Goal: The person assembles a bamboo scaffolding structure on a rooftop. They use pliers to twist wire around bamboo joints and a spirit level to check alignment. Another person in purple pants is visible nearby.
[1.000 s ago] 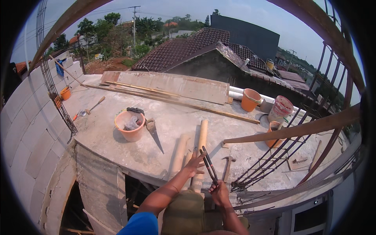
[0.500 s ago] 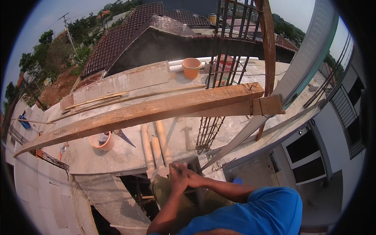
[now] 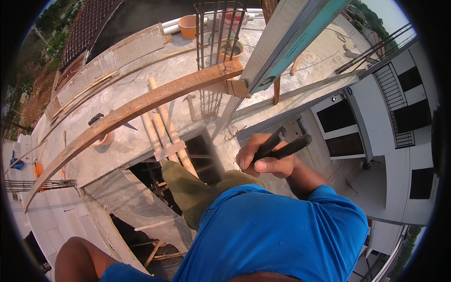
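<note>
My right hand [image 3: 265,157] is raised in front of my blue shirt, its fingers wrapped round black-handled pliers [image 3: 292,146]. Both handles stick out past the thumb toward the upper right; the jaws are hidden in my fist. At the lower left only my bent left arm [image 3: 80,261] shows, and its hand is out of view. Ahead of the right hand, a long grey and teal metal bar [image 3: 293,51] slants up beside the end of a wooden beam [image 3: 155,98]. A smaller wood block [image 3: 235,88] sits under that beam end.
A rebar cage [image 3: 218,33] rises from the concrete slab [image 3: 141,61]. Round wooden poles [image 3: 164,120] lie by an opening [image 3: 206,155] near my legs. A hammer [image 3: 190,107] and an orange bucket [image 3: 188,27] are on the slab. At right the edge drops toward a white building [image 3: 376,117].
My hands, together low over my lap before, have parted. The right one has risen rightward with the pliers; the left has left the view. The view has turned to the right and down.
</note>
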`<state>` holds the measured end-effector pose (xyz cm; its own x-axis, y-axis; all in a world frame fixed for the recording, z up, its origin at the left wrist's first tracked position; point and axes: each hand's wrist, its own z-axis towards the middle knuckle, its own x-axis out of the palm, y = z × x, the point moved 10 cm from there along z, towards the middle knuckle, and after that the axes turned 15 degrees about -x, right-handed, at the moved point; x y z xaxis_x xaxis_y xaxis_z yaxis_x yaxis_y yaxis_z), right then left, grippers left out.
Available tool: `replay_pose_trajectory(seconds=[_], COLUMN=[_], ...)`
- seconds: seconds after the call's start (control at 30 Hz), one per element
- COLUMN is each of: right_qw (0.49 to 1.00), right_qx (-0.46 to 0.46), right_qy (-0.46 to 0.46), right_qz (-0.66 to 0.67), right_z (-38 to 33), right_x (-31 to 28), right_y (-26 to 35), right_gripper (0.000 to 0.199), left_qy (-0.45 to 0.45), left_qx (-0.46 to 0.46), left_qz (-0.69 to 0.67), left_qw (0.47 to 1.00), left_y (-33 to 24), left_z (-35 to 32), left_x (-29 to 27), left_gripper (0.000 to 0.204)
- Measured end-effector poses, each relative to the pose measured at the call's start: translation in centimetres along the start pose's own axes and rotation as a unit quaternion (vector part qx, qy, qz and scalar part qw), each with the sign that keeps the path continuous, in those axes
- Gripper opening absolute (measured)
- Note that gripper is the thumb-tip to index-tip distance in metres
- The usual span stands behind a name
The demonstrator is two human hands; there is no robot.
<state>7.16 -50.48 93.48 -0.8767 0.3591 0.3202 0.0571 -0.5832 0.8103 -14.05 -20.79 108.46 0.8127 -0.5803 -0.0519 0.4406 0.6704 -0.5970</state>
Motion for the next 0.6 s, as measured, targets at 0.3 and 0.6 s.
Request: replay_pose_trajectory(seconds=[0.3,0.6], right_qw=[0.949,0.99], right_qx=[-0.257,-0.111], right_qy=[-0.123,-0.067], right_qz=[-0.132,-0.051], right_z=[1.1,-2.3], right_x=[-4.1,-4.6], right_y=[15.7,11.2], right_gripper=[0.026,0.037], left_qy=[-0.075,-0.195], left_qx=[0.141,0.278], left_qz=[-0.101,-0.081], left_qw=[0.982,0.937], left_y=[-6.0,-11.4], left_z=[2.7,0.1], left_x=[4.5,4.7], left_gripper=[0.056,0.058])
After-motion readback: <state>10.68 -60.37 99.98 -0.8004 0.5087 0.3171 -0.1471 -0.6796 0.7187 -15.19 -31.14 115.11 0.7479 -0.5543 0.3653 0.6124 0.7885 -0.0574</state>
